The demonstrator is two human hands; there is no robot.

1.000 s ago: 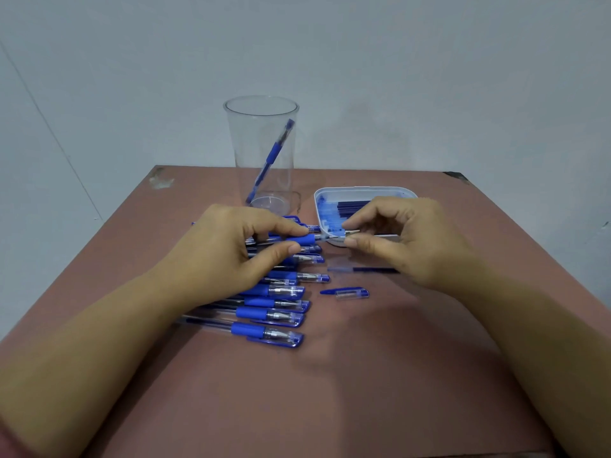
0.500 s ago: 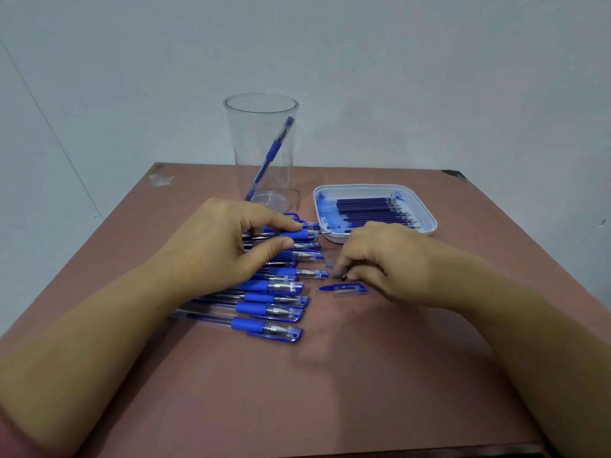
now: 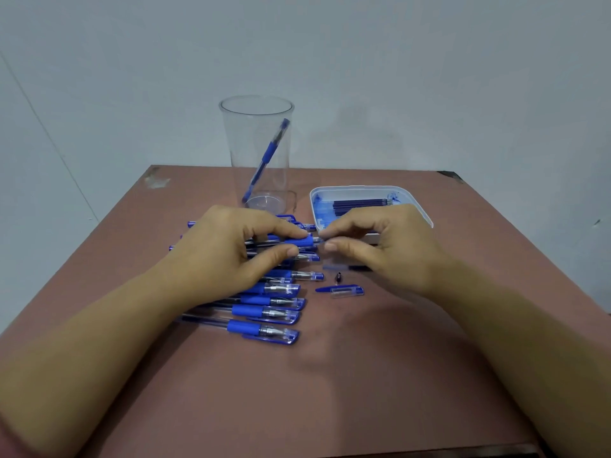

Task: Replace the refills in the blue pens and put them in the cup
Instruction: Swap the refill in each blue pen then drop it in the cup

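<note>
My left hand (image 3: 231,249) grips an uncapped blue pen (image 3: 299,241) by its blue grip, held level above a row of several capped blue pens (image 3: 264,314). My right hand (image 3: 380,246) pinches the thin refill end sticking out of that pen's tip. On the table below lie a small dark tip piece (image 3: 338,277), a loose blue cap (image 3: 344,289) and a used refill (image 3: 357,268), partly hidden by my right hand. The white tray (image 3: 420,209) of new refills sits behind my right hand. A clear cup (image 3: 258,150) holds one blue pen.
The brown table (image 3: 330,385) stands against a pale wall. Its far right corner (image 3: 449,175) and far left corner show chipped spots. The cup stands at the back middle, just left of the tray.
My right hand set the small dark tip piece down beside the cap, then rose back to the pen's tip. My left hand kept holding the pen in place.
</note>
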